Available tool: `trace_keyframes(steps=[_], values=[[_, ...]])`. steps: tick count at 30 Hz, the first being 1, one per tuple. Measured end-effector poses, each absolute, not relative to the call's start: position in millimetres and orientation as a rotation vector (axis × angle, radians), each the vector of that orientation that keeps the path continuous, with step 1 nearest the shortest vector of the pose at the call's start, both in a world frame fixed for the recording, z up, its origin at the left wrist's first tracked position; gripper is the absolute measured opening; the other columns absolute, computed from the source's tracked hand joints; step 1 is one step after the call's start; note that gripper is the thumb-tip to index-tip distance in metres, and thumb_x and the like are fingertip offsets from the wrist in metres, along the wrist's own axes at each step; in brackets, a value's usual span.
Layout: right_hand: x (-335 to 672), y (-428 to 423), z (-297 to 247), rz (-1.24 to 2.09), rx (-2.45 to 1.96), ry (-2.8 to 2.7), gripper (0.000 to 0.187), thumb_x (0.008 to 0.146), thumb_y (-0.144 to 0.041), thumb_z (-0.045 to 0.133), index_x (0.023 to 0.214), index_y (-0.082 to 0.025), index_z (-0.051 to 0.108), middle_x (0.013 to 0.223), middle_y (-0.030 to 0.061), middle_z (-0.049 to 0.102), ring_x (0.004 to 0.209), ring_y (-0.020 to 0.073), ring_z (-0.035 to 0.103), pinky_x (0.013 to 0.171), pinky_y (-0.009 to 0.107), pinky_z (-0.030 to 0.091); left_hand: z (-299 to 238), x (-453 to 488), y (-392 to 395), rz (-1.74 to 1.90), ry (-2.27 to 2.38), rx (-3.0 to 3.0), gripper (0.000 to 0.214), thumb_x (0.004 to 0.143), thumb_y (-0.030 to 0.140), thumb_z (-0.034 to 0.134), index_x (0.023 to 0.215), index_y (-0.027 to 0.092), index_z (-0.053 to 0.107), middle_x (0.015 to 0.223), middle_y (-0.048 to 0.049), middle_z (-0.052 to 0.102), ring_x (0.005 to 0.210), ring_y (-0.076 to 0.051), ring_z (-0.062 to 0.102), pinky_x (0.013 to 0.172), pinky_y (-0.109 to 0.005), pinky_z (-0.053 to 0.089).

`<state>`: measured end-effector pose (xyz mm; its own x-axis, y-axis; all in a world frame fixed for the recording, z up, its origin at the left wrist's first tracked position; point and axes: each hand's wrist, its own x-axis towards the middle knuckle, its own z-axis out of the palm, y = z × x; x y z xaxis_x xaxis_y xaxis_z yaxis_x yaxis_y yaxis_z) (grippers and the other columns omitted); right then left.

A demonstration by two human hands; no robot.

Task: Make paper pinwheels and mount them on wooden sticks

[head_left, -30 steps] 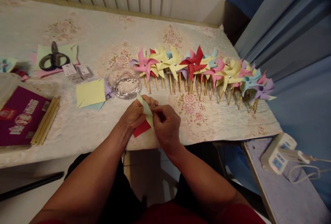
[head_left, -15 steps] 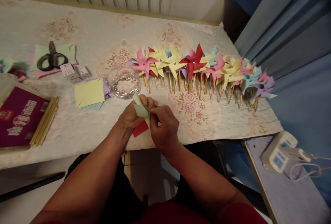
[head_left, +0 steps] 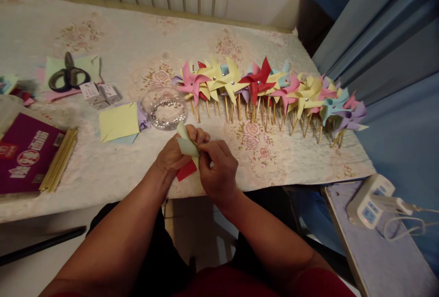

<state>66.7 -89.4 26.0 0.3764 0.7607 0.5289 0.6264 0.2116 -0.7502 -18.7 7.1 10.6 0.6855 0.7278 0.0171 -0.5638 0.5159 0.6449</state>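
Note:
My left hand (head_left: 173,153) is closed around a pale green paper pinwheel (head_left: 188,146) with its blades curled over. My right hand (head_left: 219,164) pinches at the right edge of the same pinwheel, thumb and forefinger together; whatever small part lies between those fingertips is hidden. A piece of red paper (head_left: 187,170) shows just below the hands, and I cannot tell if it is held or lies on the table. Just beyond my left hand sits a round clear dish (head_left: 167,125) with small shiny fasteners in a ring.
Several finished pinwheels on sticks (head_left: 259,83) stand in a row at the right. To the left are yellow paper squares (head_left: 119,123), small white boxes (head_left: 99,93), black-handled scissors (head_left: 69,77), a purple box (head_left: 29,155) and wooden sticks (head_left: 60,162). A power strip (head_left: 370,203) lies at lower right.
Both hands keep almost the same grip on the pinwheel. The whole view has shifted very slightly; nothing else has visibly moved.

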Motion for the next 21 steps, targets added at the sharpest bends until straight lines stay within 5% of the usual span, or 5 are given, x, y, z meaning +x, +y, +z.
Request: trace_keyframes(steps=[21], values=[[70.7, -85.9, 25.8, 0.167, -1.511, -1.324, 0.021, 0.090, -0.011, 0.050, 0.083, -0.024, 0.065, 0.080, 0.0021, 0.064, 0.081, 0.0162, 0.062, 0.077, 0.031, 0.054, 8.7, -17.6, 7.2, 0.807, 0.346, 0.659, 0.038, 0.060, 0.028, 0.093, 0.058, 0.019, 0.056, 0.062, 0.0019, 0.052, 0.073, -0.015, 0.056, 0.073, -0.027, 0.050]])
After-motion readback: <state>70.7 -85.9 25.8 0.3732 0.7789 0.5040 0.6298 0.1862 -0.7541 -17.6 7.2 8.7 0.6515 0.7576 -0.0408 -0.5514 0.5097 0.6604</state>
